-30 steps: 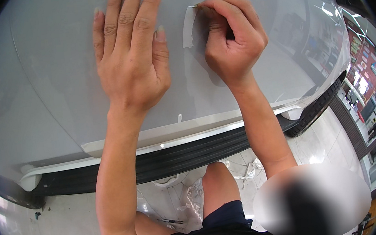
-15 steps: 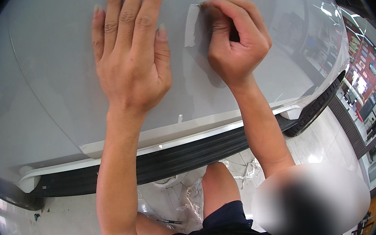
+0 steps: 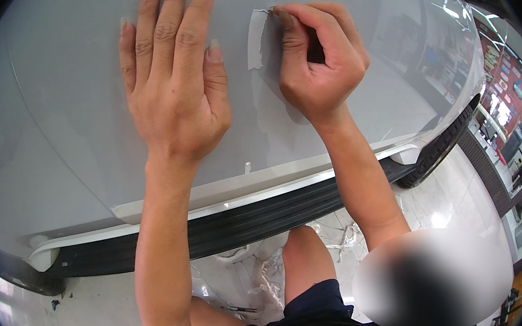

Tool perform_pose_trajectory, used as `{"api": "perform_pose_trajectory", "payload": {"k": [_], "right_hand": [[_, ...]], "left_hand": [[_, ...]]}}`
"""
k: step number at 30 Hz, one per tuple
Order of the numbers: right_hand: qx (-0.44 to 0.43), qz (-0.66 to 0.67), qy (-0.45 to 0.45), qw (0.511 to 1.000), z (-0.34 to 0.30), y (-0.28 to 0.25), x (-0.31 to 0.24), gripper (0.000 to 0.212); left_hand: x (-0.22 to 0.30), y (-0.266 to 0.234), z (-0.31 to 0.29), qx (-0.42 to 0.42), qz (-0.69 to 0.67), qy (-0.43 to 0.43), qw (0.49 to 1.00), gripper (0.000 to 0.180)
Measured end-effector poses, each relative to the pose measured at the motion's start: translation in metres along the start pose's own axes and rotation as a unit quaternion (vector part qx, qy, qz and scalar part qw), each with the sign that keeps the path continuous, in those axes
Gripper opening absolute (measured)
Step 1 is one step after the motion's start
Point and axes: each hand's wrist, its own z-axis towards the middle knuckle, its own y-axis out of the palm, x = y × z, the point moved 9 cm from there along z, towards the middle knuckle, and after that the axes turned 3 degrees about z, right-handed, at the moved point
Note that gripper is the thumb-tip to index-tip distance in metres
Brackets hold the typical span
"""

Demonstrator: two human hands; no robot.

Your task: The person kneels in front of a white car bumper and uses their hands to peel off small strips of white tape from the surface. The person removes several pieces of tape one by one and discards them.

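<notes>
My left hand [image 3: 175,89] lies flat on the grey side panel [image 3: 79,125] of a vehicle, fingers stretched out and slightly apart, holding nothing. To its right, my right hand [image 3: 321,58] is closed in a pinch, thumb against the bent forefinger. Its fingertips meet the upper right corner of a narrow, pale strip of thin film [image 3: 254,39]. The strip's right edge is ragged, and most of it lies against the panel. A duller, uneven patch shows on the panel below the strip.
A black running board [image 3: 255,227] runs along the panel's lower edge, with a tyre [image 3: 443,144] at the right. Crumpled clear film scraps [image 3: 270,276] and a thin dark tool [image 3: 239,308] lie on the tiled floor beside my knee [image 3: 305,254]. Shelves and a counter stand far right.
The whole view has shifted slightly left. Relative to the panel, both hands have hardly moved; the right still pinches the strip's corner.
</notes>
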Motion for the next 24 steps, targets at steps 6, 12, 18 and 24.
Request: {"api": "perform_pose_trajectory", "payload": {"k": [6, 12, 18, 24], "right_hand": [[0.003, 0.018, 0.0, 1.0, 0.003, 0.002, -0.002, 0.014], [-0.004, 0.046, 0.054, 0.998, 0.007, -0.001, 0.005, 0.009], [-0.046, 0.051, 0.088, 0.994, 0.011, 0.004, -0.001, 0.007], [-0.036, 0.019, 0.075, 0.996, 0.01, 0.002, 0.0, 0.009]], "left_hand": [[0.002, -0.003, 0.001, 0.025, -0.02, 0.016, 0.999, 0.05], [0.005, -0.005, 0.001, 0.025, -0.023, 0.015, 0.999, 0.047], [-0.001, -0.005, -0.001, 0.02, -0.026, 0.005, 0.999, 0.045], [0.002, -0.007, 0.003, -0.031, -0.003, -0.014, 0.999, 0.052]]}}
